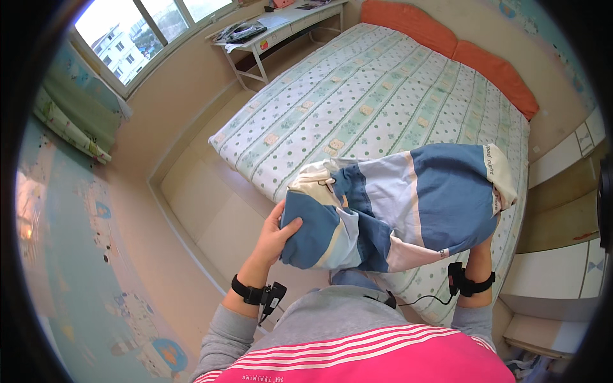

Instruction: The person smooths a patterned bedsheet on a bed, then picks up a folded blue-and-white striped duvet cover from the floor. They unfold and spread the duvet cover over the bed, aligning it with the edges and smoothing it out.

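Between my hands hangs a bunched piece of patterned fabric (378,206), apparently bed linen, in blue, pale grey, cream and pink blocks. A dark cord (327,185) shows near its left upper part. My left hand (275,234) grips the left end, thumb on top of a blue part and fingers mostly behind it. At the other end, my right hand (484,242) is inside or behind the fabric; its fingers are hidden. The cream edge (502,172) at the right end bears printed writing. Under and beyond the fabric lies the bed's green-and-white sheet (364,91), printed with bears and dots.
Orange headboard cushions (412,24) stand at the bed's far end. A white desk (268,36) with dark items is beneath the window (153,28). White cabinets (550,268) line the right side; a green curtain (81,110) hangs at left. Tiled floor (201,191) runs along the bed's left.
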{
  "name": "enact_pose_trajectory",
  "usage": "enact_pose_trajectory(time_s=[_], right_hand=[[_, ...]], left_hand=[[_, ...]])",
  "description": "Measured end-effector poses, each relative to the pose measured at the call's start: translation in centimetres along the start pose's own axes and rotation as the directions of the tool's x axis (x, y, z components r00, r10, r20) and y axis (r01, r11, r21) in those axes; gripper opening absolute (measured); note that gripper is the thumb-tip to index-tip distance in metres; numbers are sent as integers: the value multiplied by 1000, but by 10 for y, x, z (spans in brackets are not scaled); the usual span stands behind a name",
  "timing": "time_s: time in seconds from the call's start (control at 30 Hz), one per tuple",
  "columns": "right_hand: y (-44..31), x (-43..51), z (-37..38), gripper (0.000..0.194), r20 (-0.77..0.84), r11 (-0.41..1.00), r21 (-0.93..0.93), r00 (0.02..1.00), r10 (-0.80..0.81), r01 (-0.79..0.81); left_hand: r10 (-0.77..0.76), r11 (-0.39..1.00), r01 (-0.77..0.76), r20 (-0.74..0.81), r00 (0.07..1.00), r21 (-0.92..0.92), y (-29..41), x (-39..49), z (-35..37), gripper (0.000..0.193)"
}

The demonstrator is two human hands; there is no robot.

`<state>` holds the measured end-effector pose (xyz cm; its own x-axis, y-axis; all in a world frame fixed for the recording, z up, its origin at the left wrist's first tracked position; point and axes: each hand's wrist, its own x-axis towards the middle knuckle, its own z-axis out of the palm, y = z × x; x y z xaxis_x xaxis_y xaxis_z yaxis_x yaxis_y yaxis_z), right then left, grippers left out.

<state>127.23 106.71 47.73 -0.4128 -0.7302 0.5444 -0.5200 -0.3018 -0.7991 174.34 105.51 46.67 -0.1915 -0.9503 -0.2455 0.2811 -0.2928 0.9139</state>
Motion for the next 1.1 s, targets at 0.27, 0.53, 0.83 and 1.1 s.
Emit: enact_pose_trajectory(time_s=[0.27,0.53,0.83,1.1], right_hand=[[42,-49,84,40,346,922,-252,862,370,-295],[36,-166,108,41,356,507,-641,362,861,-576],[10,-168,208,73,231,556,-514,519,823,-653],[57,-138,264,72,332,733,-472,672,662,-489]], left_hand=[[123,991,-128,-122,985,-36,27,110,-43,51],[-167,881,116,72,983,458,26,211,-104,48],[-418,816,47,533,735,575,41,299,-77,57],[-658,747,381,688,306,546,41,301,-4,60]])
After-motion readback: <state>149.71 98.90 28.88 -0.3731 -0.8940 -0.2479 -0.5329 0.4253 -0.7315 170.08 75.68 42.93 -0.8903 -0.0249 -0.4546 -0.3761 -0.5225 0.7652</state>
